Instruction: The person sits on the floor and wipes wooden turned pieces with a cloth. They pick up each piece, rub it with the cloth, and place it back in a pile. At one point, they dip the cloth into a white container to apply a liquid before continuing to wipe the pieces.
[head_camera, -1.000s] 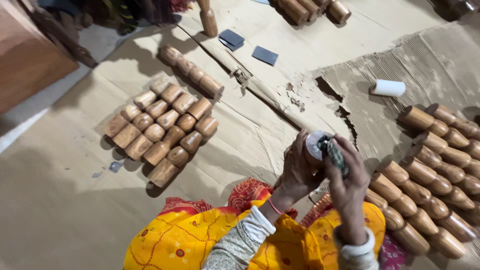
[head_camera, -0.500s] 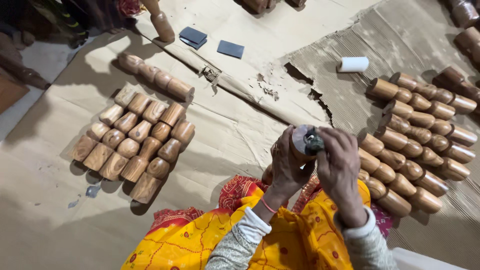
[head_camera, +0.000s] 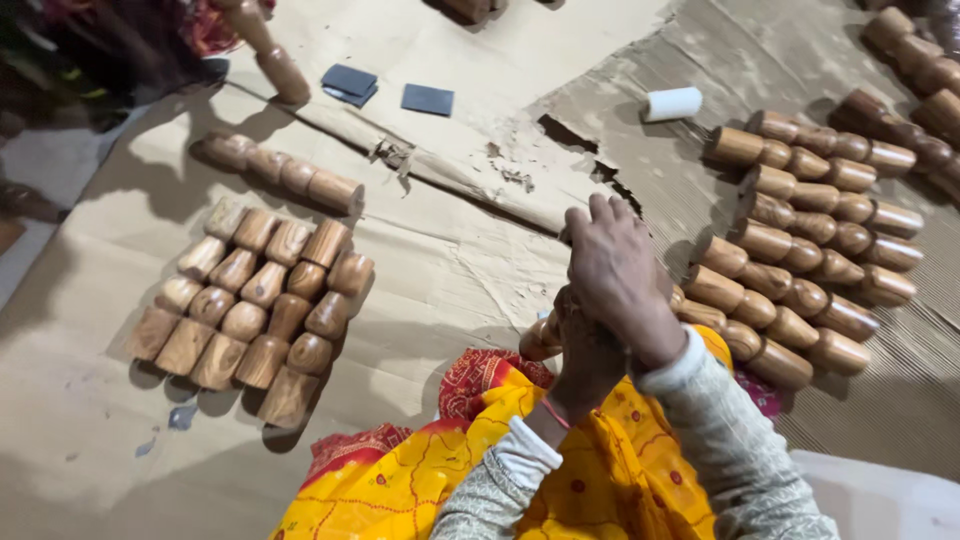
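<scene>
My two hands are joined in front of my yellow and red lap. My right hand (head_camera: 615, 270) lies on top, fingers pointing away, and covers what I hold. My left hand (head_camera: 585, 350) grips from below. A turned wooden piece (head_camera: 538, 340) pokes out to the left between the hands; most of it is hidden. A block of similar wooden pieces (head_camera: 255, 310) lies to my left, and rows of wooden pieces (head_camera: 800, 260) lie close by on my right.
Everything rests on creased cardboard sheets (head_camera: 450, 250) with a torn fold across the middle. A short row of wooden pieces (head_camera: 285, 175) lies at the far left. A white roll (head_camera: 672, 103) and dark sandpaper squares (head_camera: 427, 99) lie at the back. More wooden pieces (head_camera: 915, 70) fill the top right.
My right hand has come over the top of the piece. The white end and dark tool seen earlier are now hidden. The view has shifted, so the floor items appear lower.
</scene>
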